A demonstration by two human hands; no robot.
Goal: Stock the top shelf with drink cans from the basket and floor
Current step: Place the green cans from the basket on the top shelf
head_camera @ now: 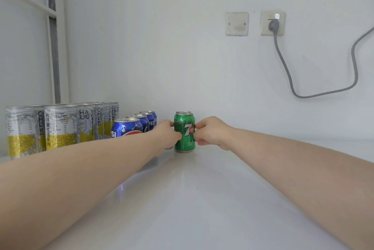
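A green 7up can (184, 133) stands upright on the white top shelf (202, 199), with at least one more green can lined up behind it. My left hand (166, 135) grips its left side and my right hand (210, 133) grips its right side, fingers curled against the can. To the left runs a row of blue Pepsi cans (129, 128), front to back. Further left stand several tall silver-and-yellow cans (60, 126) in rows.
The white wall rises behind the cans. A blank wall plate (236, 24) and a socket (272, 23) with a grey plug and cable (287, 71) sit high on the right. A white frame post (54, 47) stands at the back left.
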